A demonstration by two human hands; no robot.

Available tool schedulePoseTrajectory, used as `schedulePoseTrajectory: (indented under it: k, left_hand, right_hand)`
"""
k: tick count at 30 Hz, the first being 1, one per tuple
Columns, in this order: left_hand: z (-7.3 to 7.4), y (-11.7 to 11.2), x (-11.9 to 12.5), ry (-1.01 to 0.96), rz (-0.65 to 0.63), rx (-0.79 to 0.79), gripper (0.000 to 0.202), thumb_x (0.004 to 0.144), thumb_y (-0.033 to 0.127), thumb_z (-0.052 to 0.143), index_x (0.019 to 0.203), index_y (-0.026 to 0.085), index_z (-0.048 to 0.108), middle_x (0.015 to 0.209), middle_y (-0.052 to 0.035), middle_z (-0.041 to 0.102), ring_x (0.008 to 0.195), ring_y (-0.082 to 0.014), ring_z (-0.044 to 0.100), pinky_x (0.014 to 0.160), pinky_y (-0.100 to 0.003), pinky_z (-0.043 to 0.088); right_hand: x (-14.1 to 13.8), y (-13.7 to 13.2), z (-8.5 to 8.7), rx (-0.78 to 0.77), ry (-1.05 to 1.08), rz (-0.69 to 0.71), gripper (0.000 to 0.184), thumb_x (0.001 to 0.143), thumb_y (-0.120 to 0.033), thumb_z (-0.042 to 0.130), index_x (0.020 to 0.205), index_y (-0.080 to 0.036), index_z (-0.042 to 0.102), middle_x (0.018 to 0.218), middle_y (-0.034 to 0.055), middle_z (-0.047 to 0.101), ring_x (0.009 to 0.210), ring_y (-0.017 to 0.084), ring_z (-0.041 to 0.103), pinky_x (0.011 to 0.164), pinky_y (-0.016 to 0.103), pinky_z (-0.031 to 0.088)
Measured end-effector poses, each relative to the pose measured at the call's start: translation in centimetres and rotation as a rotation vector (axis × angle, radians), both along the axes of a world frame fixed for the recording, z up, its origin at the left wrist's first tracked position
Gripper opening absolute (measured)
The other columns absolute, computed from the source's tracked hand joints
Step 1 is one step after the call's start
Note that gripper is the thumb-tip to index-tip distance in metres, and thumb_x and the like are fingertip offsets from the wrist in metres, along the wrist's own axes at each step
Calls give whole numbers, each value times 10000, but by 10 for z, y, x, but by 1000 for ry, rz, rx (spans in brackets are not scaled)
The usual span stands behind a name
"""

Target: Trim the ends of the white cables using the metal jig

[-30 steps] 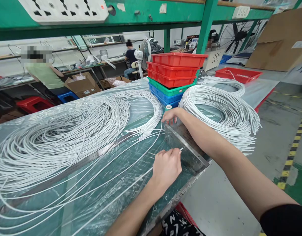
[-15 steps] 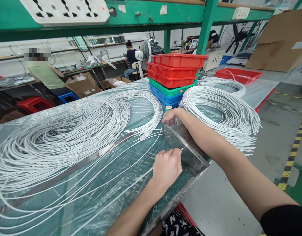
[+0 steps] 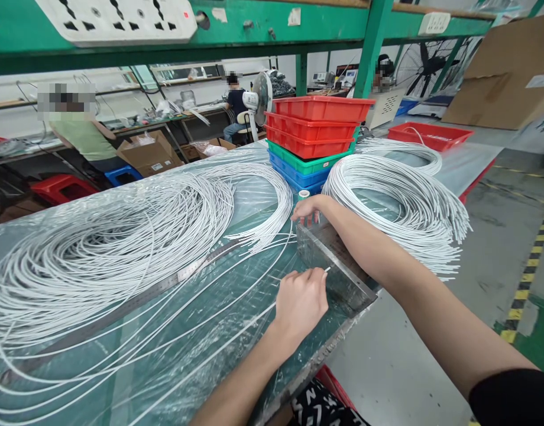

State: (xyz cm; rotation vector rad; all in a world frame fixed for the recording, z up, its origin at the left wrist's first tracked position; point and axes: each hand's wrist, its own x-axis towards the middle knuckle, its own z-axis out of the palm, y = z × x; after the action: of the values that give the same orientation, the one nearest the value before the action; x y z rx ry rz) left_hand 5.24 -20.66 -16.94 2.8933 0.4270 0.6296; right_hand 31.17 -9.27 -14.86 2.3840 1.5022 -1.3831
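My left hand [image 3: 301, 302] is closed around the end of a white cable [image 3: 236, 334], whose tip pokes out against a metal angle stop [image 3: 338, 269] at the table's near right corner. My right hand [image 3: 311, 208] rests on the far end of that metal stop, fingers curled over its top edge. A big loose coil of white cables [image 3: 107, 248] spreads over the plastic-covered green table [image 3: 201, 307] to the left. A steel ruler [image 3: 134, 296] lies flat under the cables, pointing toward the stop.
A second coil of white cables [image 3: 400, 207] lies right of my forearm. Stacked red, green and blue trays [image 3: 314, 139] stand behind my right hand, with another red tray [image 3: 429, 135] farther right. People sit at benches in the background. Concrete floor lies beyond the table's edge.
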Motion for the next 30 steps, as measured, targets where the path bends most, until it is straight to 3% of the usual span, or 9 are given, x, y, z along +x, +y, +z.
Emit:
schedulePoseTrajectory:
  k: [10, 19, 30]
  left_hand:
    - [-2, 0, 1, -13, 3, 19, 266, 968, 186, 371, 761, 193, 539, 603, 16, 598, 528, -144, 560, 568, -281, 340]
    - [-1, 0, 1, -22, 3, 25, 268, 966, 186, 371, 760, 193, 543, 596, 16, 598, 526, -148, 562, 570, -286, 342]
    - [-2, 1, 1, -6, 3, 23, 288, 971, 191, 352, 752, 193, 539, 589, 16, 592, 519, -145, 554, 567, -284, 345]
  right_hand:
    - [-1, -1, 3, -6, -4, 17, 485, 902, -475, 602, 1258, -161, 507, 1086, 94, 672, 729, 185, 676, 639, 300, 557]
    - [-1, -1, 3, -5, -3, 23, 619, 821, -578, 661, 1250, -156, 519, 1033, 99, 678, 759, 200, 681, 654, 296, 558]
    - [2, 1, -2, 20, 18, -12, 640, 778, -574, 704, 1234, -151, 552, 950, 69, 680, 715, 201, 675, 639, 309, 552]
